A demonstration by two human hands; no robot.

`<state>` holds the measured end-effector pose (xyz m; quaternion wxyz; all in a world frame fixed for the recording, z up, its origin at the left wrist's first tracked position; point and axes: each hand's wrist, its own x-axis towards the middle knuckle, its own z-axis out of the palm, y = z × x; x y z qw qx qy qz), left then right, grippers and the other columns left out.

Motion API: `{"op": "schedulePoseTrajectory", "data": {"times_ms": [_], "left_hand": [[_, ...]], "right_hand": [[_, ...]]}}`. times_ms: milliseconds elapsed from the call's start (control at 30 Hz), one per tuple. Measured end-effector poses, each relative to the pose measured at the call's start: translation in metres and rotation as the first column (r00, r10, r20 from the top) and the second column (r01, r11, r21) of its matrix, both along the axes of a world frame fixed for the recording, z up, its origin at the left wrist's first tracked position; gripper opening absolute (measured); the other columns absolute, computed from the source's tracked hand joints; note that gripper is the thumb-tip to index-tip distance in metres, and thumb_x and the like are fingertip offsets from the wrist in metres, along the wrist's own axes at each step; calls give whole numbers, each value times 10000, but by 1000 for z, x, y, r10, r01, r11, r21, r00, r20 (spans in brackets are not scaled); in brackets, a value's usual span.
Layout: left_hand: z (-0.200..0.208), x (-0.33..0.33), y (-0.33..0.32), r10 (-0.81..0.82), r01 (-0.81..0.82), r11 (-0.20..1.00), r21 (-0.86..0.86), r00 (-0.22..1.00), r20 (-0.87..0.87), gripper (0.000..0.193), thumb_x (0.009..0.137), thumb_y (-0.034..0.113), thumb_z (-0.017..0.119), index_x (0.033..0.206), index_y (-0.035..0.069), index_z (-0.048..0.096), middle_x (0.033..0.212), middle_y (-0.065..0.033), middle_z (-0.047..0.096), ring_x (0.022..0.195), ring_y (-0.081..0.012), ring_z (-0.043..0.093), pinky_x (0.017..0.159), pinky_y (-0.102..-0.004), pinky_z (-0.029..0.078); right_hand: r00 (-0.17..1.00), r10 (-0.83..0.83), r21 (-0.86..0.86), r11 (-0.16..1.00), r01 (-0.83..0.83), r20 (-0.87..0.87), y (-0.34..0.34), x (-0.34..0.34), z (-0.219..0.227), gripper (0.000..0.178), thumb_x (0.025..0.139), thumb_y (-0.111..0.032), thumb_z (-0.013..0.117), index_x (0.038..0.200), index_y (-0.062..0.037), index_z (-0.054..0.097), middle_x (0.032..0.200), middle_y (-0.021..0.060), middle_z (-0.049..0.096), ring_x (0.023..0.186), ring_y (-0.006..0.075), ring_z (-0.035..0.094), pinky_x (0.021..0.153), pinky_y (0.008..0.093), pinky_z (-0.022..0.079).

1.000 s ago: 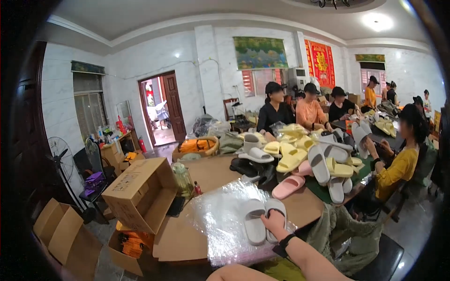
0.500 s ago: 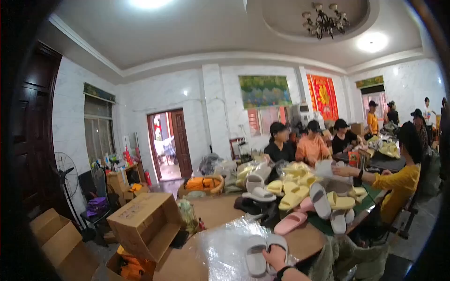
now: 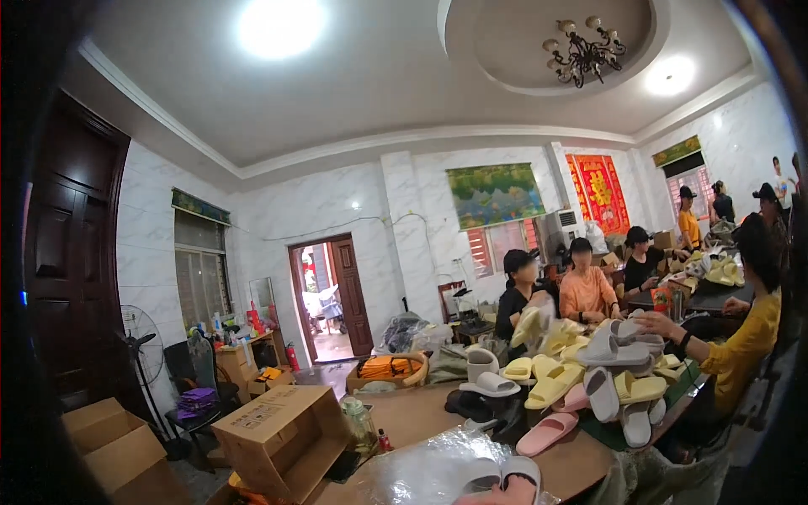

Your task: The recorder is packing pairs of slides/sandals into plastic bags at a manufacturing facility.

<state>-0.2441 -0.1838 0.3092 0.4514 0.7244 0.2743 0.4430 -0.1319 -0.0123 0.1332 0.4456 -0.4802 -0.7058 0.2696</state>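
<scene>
At the lower edge, my right hand [image 3: 512, 491] is partly cut off by the picture. Its fingers are closed on a grey slipper [image 3: 519, 468]; a second grey slipper [image 3: 480, 473] lies close beside it, blurred. Both are over a crinkled clear plastic sheet [image 3: 421, 463] on the brown table [image 3: 404, 421]. My left hand is out of the picture. Just beyond the pair sits a pink slipper [image 3: 547, 433], at the edge of a heap of yellow slippers [image 3: 555, 387] and grey slippers [image 3: 619, 349].
An open cardboard box [image 3: 282, 442] lies on its side at the left, near a glass jar [image 3: 359, 425] and a small red bottle [image 3: 384, 440]. Across the heap sit co-workers in black and orange; one in a yellow top [image 3: 745, 341] reaches in from the right.
The view has tilted upward, so the slippers and my right hand sit lower in the picture. A co-worker in black has lifted a yellow slipper. The yellow-sleeved arm remains at the grey slippers.
</scene>
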Motion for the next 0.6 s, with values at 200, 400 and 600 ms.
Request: {"op": "schedulePoseTrajectory", "data": {"times_ms": [200, 400, 600], "left_hand": [[-104, -89, 83, 820, -615, 569, 547, 476, -318, 353, 916, 184, 661, 1244, 57, 631, 1296, -186, 624, 1227, -399, 549, 1033, -452, 445], [-185, -152, 107, 844, -582, 516, 629, 218, -490, 556, 941, 459, 554, 1336, 68, 569, 1450, -252, 488, 1352, -466, 417, 1145, -550, 278], [-229, -167, 118, 815, -617, 568, 544, 331, -475, 534, 885, 413, 613, 1303, 80, 607, 1399, -262, 536, 1335, -471, 442, 1134, -568, 282]], "right_hand": [[926, -192, 82, 981, 174, 324, 39, -9, -28, 509, 777, -530, 671, 865, -28, 689, 879, 182, 696, 858, 368, 675, 780, 504, 520], [930, -222, 186, 967, 172, 293, 46, -18, -42, 465, 816, -500, 657, 819, -35, 652, 846, 190, 680, 811, 384, 662, 737, 498, 521], [927, -200, 147, 976, 160, 318, 45, -15, -34, 454, 835, -485, 648, 875, -32, 652, 885, 203, 678, 839, 391, 662, 748, 510, 522]]}}
